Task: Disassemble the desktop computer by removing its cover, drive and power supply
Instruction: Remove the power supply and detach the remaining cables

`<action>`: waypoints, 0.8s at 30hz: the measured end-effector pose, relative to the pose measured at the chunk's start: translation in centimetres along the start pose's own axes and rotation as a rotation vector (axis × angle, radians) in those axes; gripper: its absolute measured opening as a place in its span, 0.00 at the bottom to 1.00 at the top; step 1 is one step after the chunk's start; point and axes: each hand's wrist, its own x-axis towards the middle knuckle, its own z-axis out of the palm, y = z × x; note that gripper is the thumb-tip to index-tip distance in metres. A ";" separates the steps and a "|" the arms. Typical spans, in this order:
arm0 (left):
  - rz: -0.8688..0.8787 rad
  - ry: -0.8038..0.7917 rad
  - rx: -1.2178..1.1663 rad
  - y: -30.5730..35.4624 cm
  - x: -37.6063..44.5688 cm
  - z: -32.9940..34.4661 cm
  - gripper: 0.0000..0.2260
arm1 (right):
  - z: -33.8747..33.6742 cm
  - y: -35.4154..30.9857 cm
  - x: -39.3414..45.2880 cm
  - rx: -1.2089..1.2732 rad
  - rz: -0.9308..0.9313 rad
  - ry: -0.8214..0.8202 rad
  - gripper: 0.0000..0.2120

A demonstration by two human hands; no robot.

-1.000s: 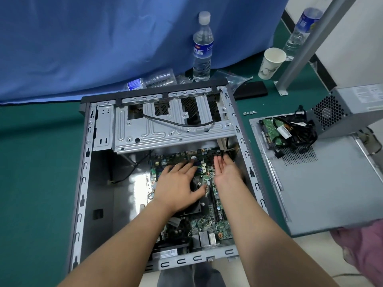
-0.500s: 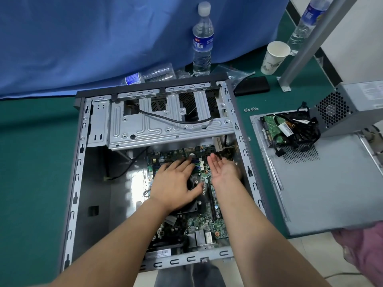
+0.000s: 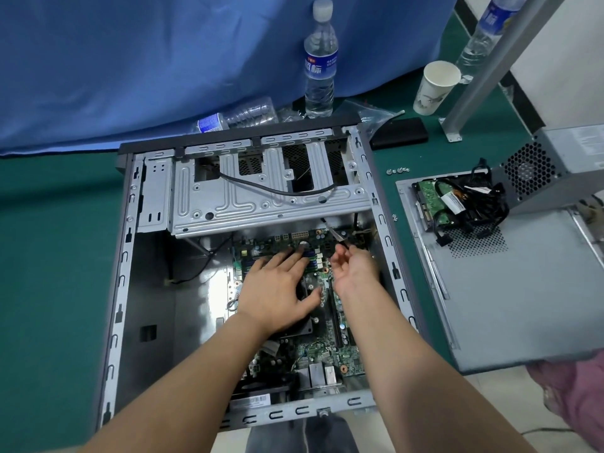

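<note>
Inside the open sheet-metal computer case (image 3: 130, 256), the left hand (image 3: 277, 289) lies flat, fingers spread, on the green motherboard (image 3: 327, 351). The right hand (image 3: 354, 268) beside it is loosely curled; whether it holds anything is unclear. The removed flat cover (image 3: 510, 295) lies right of the case.

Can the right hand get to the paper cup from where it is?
Probably yes. The right hand is inside the open case, empty, and nothing covers it; lifting out, the way to the paper cup looks free.

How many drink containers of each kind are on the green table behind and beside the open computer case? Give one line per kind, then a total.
Upright plastic water bottles: 2
Plastic bottle lying on its side: 1
Paper cups: 1
Total: 4
</note>
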 end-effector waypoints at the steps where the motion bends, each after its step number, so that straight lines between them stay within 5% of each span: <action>1: -0.004 -0.001 -0.001 0.0 0.0 0.0 0.38 | 0.0 -0.1 -0.1 -0.007 -0.001 0.006 0.08; 14: 0.001 -0.009 -0.008 0.1 0.1 -0.4 0.37 | 0.2 0.0 -0.1 -0.141 -0.011 0.041 0.13; 24: 0.008 -0.019 -0.011 0.0 0.1 -0.3 0.36 | 0.5 -0.3 0.2 0.068 0.029 0.000 0.12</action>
